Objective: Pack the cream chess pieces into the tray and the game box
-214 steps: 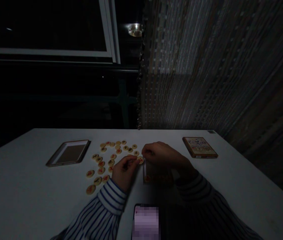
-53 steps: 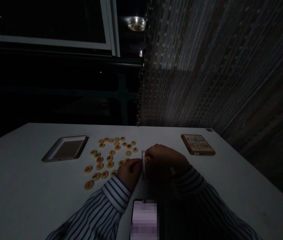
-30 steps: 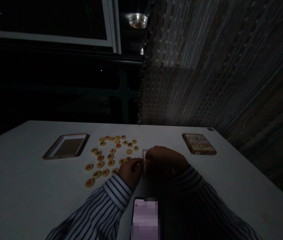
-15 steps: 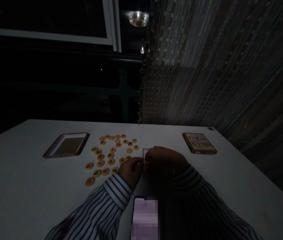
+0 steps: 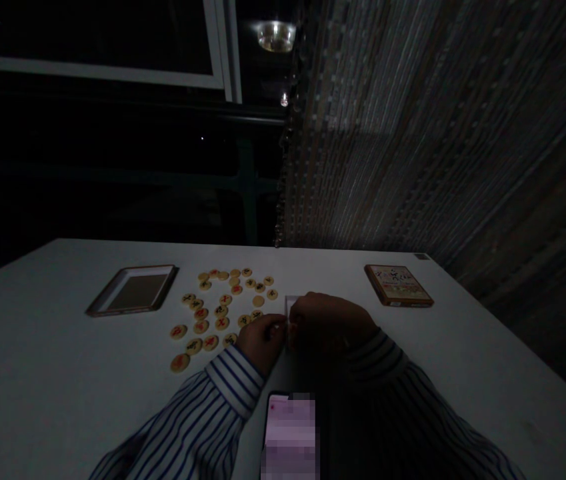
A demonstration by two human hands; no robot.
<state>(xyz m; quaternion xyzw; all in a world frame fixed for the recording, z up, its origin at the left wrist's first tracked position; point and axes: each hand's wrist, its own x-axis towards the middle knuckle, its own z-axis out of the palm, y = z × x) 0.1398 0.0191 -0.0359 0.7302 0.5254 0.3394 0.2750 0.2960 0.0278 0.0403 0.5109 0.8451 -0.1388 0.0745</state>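
Observation:
My left hand is closed, thumb and fingers pinched at the left edge of a small pale-lined box. Bent over that box is my right hand, its fingers curled downward. Deep shadow lies under the right hand, so anything between its fingertips cannot be made out. Most of the box is covered by this hand. Round wooden Chinese chess pieces with red or black characters lie scattered left of my hands. A few of them are blank side up, such as the plain piece.
An open shallow box half lies on the left of the white table. To the right is a printed box lid. A lit phone sits at the near edge. Behind the table hangs a string curtain.
Both hands stay in almost the same place, with only a very slight shift of the right fingers. The pieces and boxes have not moved.

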